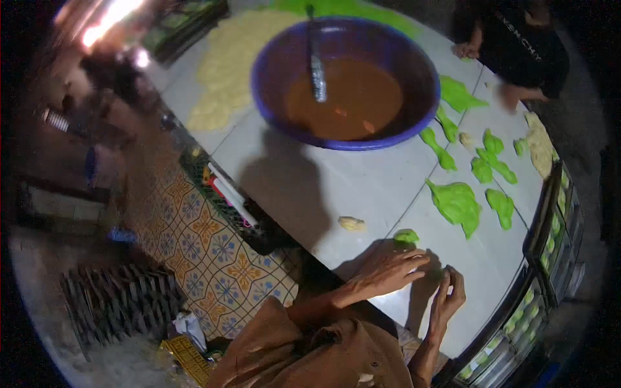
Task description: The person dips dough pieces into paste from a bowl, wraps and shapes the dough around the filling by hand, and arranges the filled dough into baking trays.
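- The left hand (396, 270) curved loosely above the table (365, 187), near its front edge; whether its fingers gripped anything could not be told
- The right hand (451, 294) was half curled just beside it, nearer the front right corner, its grip also unclear
- A small green lump (406, 236) lay just beyond the left fingers, a pale lump (351, 224) nearer the left edge
- The step in hand looked like working small soft pieces; touching the green lump next called for light fingertips
- Farther off, a large green piece (456, 204) lay towards the right edge, a purple basin (346, 143) towards the far edge
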`<state>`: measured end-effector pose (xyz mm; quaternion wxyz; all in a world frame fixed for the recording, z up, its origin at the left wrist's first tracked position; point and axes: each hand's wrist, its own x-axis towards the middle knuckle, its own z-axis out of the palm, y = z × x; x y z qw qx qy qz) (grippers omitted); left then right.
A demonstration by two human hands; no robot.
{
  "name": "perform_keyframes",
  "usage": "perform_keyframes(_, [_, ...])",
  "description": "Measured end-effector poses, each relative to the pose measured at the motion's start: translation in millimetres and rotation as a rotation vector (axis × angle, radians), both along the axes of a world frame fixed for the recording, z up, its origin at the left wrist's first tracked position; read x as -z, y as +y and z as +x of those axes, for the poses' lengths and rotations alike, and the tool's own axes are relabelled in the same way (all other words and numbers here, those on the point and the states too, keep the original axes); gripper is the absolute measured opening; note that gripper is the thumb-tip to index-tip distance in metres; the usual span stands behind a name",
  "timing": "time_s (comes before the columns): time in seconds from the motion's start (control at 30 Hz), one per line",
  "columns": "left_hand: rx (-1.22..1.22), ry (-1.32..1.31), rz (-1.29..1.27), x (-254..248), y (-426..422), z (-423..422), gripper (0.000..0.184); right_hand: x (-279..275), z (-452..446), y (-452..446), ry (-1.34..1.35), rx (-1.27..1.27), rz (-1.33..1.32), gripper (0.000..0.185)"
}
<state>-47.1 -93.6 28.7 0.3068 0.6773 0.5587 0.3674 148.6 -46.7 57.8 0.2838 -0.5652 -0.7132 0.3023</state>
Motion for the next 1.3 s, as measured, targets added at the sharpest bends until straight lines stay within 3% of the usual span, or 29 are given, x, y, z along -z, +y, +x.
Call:
perform_keyframes(0.03, [-0.122, -0.022, -0.043, -23.8, -11.4, -21.0, 0.036, 3.6, -24.0, -0.4, 0.029, -0.074, 0.178, 0.02])
perform_keyframes(0.13, [-0.359, -0.6, -0.167, 1.2, -44.7, -75.9, 0.032, -13.6, -101.4, -13.4, 0.062, -0.185, -0.102, 0.02])
perform_keyframes(0.17, [-0.448, -0.486, -0.021, 9.1, -58.7, -104.8, 0.03, -4.0, -123.7, -14.6, 0.078, -0.277, -0.155, 0.02])
perform_keyframes(0.23, [-0.701, -0.433, -0.209, -5.7, -85.7, -169.5, 0.027, -11.0, -194.7, -25.5, 0.104, -0.43, -0.217, 0.02])
perform_keyframes(0.27, [-0.78, -0.476, -0.06, 20.5, -97.6, -199.8, 0.027, -11.1, -230.6, -30.7, 0.129, -0.502, -0.29, 0.02])
perform_keyframes(0.33, [-1.0, -0.423, -0.18, 38.0, -119.9, -269.2, 0.028, 1.0, -304.7, -38.2, 0.275, -0.621, -0.42, 0.021])
perform_keyframes(0.37, [-1.093, -0.351, -0.117, 26.1, -130.2, -301.7, 0.025, 7.8, -338.7, -39.1, 0.294, -0.649, -0.521, 0.021])
perform_keyframes(0.43, [-1.097, 0.099, 0.126, 62.2, -148.6, -379.3, 0.026, 21.7, -413.0, -38.7, 0.322, -0.672, -0.679, 0.023])
perform_keyframes(0.47, [-1.197, 0.098, 0.063, 44.8, -151.5, -409.4, 0.028, 24.2, -452.6, -40.4, 0.33, -0.667, -0.736, 0.025])
perform_keyframes(0.5, [-1.284, 0.097, -0.004, 26.3, -151.8, -439.1, 0.03, 13.6, -488.3, -46.6, 0.286, -0.693, -0.581, 0.029])
perform_keyframes(0.57, [-1.433, 0.373, 0.362, 57.7, -148.7, -501.6, 0.034, 0.5, -547.0, -53.2, 0.152, -0.702, -0.321, 0.038])
perform_keyframes(0.6, [-1.415, 0.437, 0.293, 63.8, -149.3, -525.6, 0.038, -1.0, -567.0, -54.2, 0.063, -0.685, -0.215, 0.043])
perform_keyframes(0.63, [-1.395, 0.5, 0.224, 67.8, -150.9, -546.9, 0.042, 51.1, -590.4, -47.3, 0.142, -0.614, 0.028, 0.049])
perform_keyframes(0.73, [-1.431, 0.622, 0.168, 77.0, -148.4, -586.7, 0.061, 14.1, -625.2, -53.7, -0.004, -0.594, -0.148, 0.049])
perform_keyframes(0.8, [-1.5, 0.477, -0.008, 55.3, -140.7, -578.7, 0.068, 30.1, -643.9, -55.1, -0.025, -0.509, -0.072, 0.044])
perform_keyframes(0.87, [-1.499, 0.495, 0.007, 52.3, -135.7, -579.0, 0.075, 49.6, -658.7, -53.8, -0.015, -0.506, -0.033, 0.039])
perform_keyframes(0.93, [-1.482, 0.444, -0.031, 49.0, -129.7, -573.6, 0.076, 34.5, -667.4, -68.9, -0.017, -0.445, 0.033, 0.038])
perform_keyframes(0.97, [-1.526, 0.406, 0.046, 59.0, -126.1, -575.0, 0.071, 52.5, -670.2, -68.6, 0.077, -0.475, 0.139, 0.04])
perform_keyframes(1.0, [-1.475, 0.26, -0.075, 50.5, -126.8, -575.4, 0.068, 59.8, -676.7, -61.7, 0.045, -0.501, 0.031, 0.036])
perform_keyframes(1.07, [-1.35, -0.026, -0.311, 25.5, -129.7, -579.0, 0.063, 60.7, -679.0, -68.1, 0.38, -0.396, -0.12, 0.032])
perform_keyframes(1.1, [-1.321, -0.123, -0.378, 50.7, -129.3, -590.0, 0.058, 58.3, -675.7, -67.9, 0.52, -0.419, -0.34, 0.033])
perform_keyframes(1.17, [-1.302, -0.464, -0.383, 32.7, -133.7, -569.1, 0.056, 41.6, -652.2, -59.1, 0.64, -0.501, -0.67, 0.038])
perform_keyframes(1.2, [-1.285, -0.635, -0.385, 28.0, -137.8, -554.9, 0.055, 72.2, -652.4, -52.1, 0.794, -0.443, -0.802, 0.049])
perform_keyframes(1.27, [-1.097, -0.753, -0.136, 56.5, -158.3, -534.3, 0.054, 58.3, -621.6, -55.0, 0.761, -0.452, -0.871, 0.058])
perform_keyframes(1.3, [-1.167, -0.867, -0.159, 17.0, -157.0, -506.0, 0.054, 56.8, -606.2, -58.6, 0.887, -0.466, -0.892, 0.063])
